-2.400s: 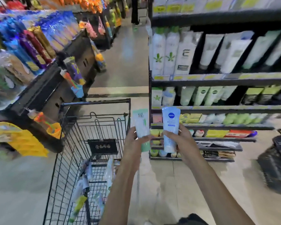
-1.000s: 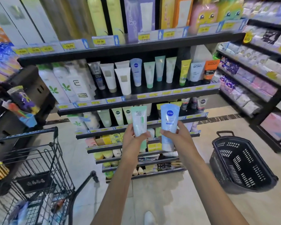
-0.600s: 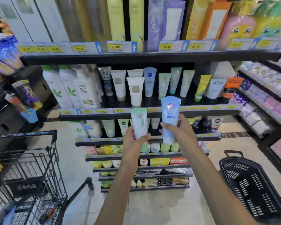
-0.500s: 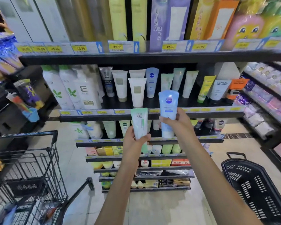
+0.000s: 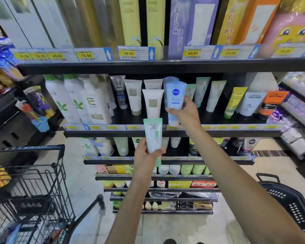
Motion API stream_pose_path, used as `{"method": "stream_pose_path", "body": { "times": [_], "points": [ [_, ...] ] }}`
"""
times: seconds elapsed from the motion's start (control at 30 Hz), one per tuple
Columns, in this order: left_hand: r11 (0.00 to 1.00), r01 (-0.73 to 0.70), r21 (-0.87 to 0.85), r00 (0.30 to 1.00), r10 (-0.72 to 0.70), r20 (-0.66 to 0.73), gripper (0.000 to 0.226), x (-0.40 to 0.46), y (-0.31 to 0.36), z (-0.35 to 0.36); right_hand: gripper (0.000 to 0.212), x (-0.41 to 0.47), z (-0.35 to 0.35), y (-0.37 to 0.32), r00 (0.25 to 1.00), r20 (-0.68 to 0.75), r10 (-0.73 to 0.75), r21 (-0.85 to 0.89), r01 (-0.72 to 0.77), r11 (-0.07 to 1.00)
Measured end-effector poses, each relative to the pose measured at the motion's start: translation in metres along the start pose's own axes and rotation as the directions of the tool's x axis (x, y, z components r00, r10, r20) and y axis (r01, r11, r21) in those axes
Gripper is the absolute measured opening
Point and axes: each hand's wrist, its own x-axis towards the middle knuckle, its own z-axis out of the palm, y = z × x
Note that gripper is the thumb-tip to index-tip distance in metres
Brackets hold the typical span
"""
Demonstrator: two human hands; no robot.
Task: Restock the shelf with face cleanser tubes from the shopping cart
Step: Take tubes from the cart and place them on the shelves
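Note:
My right hand grips a light blue Nivea tube and holds it upright over the second shelf, right in front of another blue tube standing there. My left hand holds a pale green and white tube upright, lower down, in front of that shelf's edge. White tubes stand just left of the blue one. The shopping cart stands at the lower left with several packages blurred in its bottom.
Tall white pump bottles fill the shelf's left part. Green, yellow and orange tubes stand to the right. Boxes line the top shelf. A black hand basket sits on the floor at right. Lower shelves hold more tubes.
My right hand has risen and reached forward, carrying the blue tube up from the shelf edge to the row of tubes. The left hand has stayed roughly where it was.

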Motion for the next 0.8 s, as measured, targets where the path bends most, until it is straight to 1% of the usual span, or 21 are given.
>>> {"method": "stream_pose_path", "body": {
  "times": [0.13,0.23,0.33,0.5,0.6,0.8],
  "points": [
    [1.0,0.0,-0.015,1.0,-0.001,-0.005,0.051,0.006,0.001,-0.001,0.048,0.019,0.006,0.01,0.999,-0.044,-0.011,-0.01,0.011,1.0],
    [1.0,-0.006,-0.01,1.0,0.005,-0.011,0.05,0.01,0.001,-0.004,0.047,0.026,0.011,0.018,1.0,-0.031,-0.002,-0.049,0.0,0.999],
    [1.0,-0.001,0.003,1.0,0.001,-0.011,0.048,0.015,-0.001,-0.006,0.047,0.028,0.017,0.026,1.0,-0.007,0.022,-0.115,-0.023,0.993],
    [1.0,0.0,0.011,1.0,0.0,-0.001,0.05,0.02,-0.004,-0.009,0.052,0.031,0.018,0.03,1.0,0.014,0.017,-0.24,-0.013,0.971],
    [1.0,0.0,0.006,1.0,0.0,0.011,0.051,0.02,-0.004,-0.009,0.055,0.029,0.018,0.033,1.0,0.002,0.006,-0.316,-0.005,0.949],
    [1.0,0.012,0.007,1.0,-0.012,0.028,0.052,0.018,-0.005,-0.012,0.055,0.029,0.023,0.032,0.999,-0.032,-0.007,-0.337,-0.004,0.942]
  ]
}}
